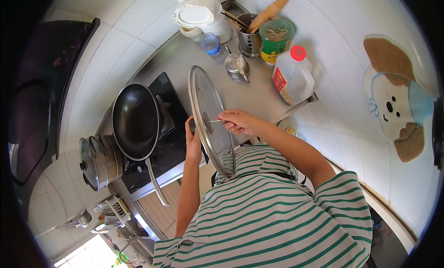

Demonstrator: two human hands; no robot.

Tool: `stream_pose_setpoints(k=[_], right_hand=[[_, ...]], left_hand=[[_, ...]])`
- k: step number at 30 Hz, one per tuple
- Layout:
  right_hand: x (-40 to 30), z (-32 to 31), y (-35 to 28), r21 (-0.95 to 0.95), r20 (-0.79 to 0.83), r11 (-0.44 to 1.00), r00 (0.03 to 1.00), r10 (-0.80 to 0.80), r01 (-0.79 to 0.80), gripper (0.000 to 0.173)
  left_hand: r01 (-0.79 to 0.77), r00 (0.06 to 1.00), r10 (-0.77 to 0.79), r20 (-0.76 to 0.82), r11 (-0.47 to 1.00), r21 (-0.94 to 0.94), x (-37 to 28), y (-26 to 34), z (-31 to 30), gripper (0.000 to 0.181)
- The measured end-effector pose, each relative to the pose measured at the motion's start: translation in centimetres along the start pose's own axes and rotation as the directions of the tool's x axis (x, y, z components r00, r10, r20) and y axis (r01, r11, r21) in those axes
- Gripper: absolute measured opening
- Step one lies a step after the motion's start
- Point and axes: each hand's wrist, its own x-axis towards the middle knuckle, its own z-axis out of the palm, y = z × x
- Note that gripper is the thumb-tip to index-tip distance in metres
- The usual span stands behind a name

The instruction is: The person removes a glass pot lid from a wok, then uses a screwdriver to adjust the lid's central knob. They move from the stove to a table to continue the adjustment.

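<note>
A large round glass lid [212, 94] with a metal rim stands nearly on edge in front of my striped shirt. My left hand [193, 144] is on its far side, fingers around a dark knob [192, 126] at the lid's middle and partly hidden by the rim. My right hand [240, 121] pinches a thin metal tool [215, 121], perhaps a screwdriver; its handle is hidden in my fingers. The tool's tip meets the fitting [207, 122] at the centre of the lid's near face.
A black-lined wok [136, 120] sits on the black gas stove [163, 80], its handle jutting out frontward. A steamer pot [100, 160] stands beyond. On the steel counter [253, 94] are a small metal pot [236, 66], a plastic jug [295, 77], a green tub [275, 40] and a utensil holder [248, 42].
</note>
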Motion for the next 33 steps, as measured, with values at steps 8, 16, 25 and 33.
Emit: stream_pose_setpoints(k=[8, 16, 25, 33], right_hand=[[0.7, 0.0, 0.3, -0.796, 0.182, 0.415, 0.828, -0.531, 0.441, 0.018], [0.2, 0.7, -0.3, -0.915, 0.384, -0.188, 0.632, -0.673, 0.356, 0.017], [0.8, 0.1, -1.0, -0.824, 0.192, 0.388, 0.848, -0.494, 0.413, 0.021], [2.1, -0.9, -0.7, -0.578, 0.049, 0.797, 0.982, -0.182, 0.176, 0.024]], left_hand=[[0.000, 1.000, 0.000, -0.016, 1.000, -0.005, -0.5, 0.8, 0.4, 0.039], [-0.026, 0.999, 0.026, -0.025, 1.000, 0.015, -0.6, 0.6, 0.3, 0.038], [-0.023, 1.000, 0.023, 0.007, 0.999, 0.024, -0.2, 0.9, 0.1, 0.038], [-0.015, 1.000, 0.015, 0.008, 1.000, -0.009, -0.2, 1.2, 0.2, 0.032]])
